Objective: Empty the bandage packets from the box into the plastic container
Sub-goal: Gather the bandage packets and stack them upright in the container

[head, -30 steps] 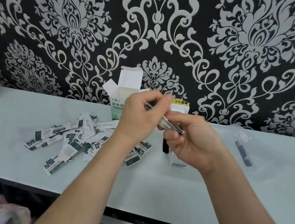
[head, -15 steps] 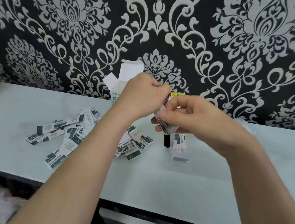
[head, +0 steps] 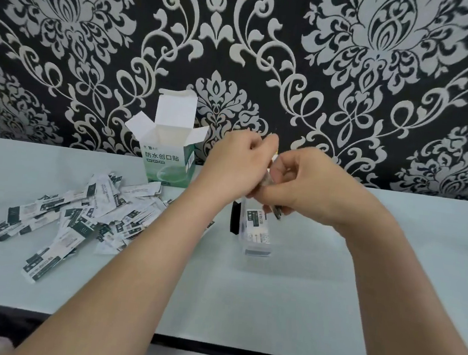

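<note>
Bandage packets [head: 77,215] are mostly sprawled in a loose heap on the left side of the pale desk [head: 242,301], white strips with dark green ends, overlapping every which way. Only one view here, from the person's head looking down, so that's all I've got.

Behind the heap, back near the wall, the box [head: 167,159] stands upright with its top flaps splayed open, white inside, green on the front with some printed characters. The wall itself is black wallpaper [head: 384,77] with a big silvery damask pattern.

Just right of center sits the small clear plastic container [head: 257,232], with a few packets already visible inside it and a black piece along its left edge.

Both hands are bunched together right above that container. The left hand [head: 234,162] is curled, its grip closed, fingertips pinched up by the right hand. The right hand [head: 307,185] has its grip closed around a thin stack of packets [head: 277,213], whose dark ends poke out under the fingers just over the container. Whether the left hand is actually touching that stack, I can't tell, the fingers overlap too much.
</note>
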Available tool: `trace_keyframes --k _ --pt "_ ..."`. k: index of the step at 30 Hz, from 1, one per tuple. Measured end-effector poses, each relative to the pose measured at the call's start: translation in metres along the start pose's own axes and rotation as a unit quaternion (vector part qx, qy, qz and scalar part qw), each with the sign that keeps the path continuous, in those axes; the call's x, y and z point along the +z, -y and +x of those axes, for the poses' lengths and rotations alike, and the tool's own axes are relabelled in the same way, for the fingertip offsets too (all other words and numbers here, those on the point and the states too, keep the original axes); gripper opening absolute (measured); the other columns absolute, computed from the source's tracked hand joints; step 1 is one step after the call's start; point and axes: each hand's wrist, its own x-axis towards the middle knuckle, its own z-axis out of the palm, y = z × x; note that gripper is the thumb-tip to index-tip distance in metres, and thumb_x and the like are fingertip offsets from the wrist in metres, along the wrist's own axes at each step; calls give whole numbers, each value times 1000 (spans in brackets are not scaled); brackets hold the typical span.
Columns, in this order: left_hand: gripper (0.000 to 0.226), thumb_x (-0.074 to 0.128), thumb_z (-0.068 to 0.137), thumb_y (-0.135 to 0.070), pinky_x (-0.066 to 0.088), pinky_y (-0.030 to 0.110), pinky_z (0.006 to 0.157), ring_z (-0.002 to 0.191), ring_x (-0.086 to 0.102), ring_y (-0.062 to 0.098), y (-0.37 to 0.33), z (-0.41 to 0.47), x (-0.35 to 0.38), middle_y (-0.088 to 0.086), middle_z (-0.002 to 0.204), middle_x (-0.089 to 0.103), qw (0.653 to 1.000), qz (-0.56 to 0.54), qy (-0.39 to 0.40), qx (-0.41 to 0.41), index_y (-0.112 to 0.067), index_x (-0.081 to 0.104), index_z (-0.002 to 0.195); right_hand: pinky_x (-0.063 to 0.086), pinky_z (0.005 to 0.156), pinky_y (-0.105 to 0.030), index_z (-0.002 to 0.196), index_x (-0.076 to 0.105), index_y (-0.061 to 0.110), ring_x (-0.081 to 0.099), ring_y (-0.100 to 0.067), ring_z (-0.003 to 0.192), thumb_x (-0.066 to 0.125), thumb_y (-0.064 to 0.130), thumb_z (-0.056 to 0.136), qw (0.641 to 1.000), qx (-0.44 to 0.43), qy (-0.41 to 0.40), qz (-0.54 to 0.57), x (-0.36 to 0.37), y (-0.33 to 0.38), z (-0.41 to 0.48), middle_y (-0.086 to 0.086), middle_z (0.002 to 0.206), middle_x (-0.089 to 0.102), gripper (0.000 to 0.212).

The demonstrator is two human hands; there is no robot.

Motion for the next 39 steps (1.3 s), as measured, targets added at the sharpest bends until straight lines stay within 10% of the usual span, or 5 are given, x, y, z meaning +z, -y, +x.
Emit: trace_keyframes --k 5,10,39 --pt "15 48 91 -29 38 36 93 111 48 18 41 -9 -10 -7 114 57 958 255 66 116 -31 56 104 48 61 -31 72 54 12 58 -21 62 74 24 72 969 136 39 -203 -16 -26 -2 -9 69 67 24" --pt "26 40 98 -36 16 33 111 138 18 18 54 -23 -10 -1 150 34 945 250 198 68 -42 64 106 46 62 -26 69 48 15 57 -17 53 72 29 72 934 194 84 -289 -2 -42 8 1 58 60 28" --pt "31 35 100 -40 26 31 100 121 26 20 52 -25 -2 -4 124 44 934 261 234 75 -36 63 111 59 81 -40 83 53 14 70 -24 84 72 29 82 947 191 69 -249 18 -28 13 -7 92 68 24"
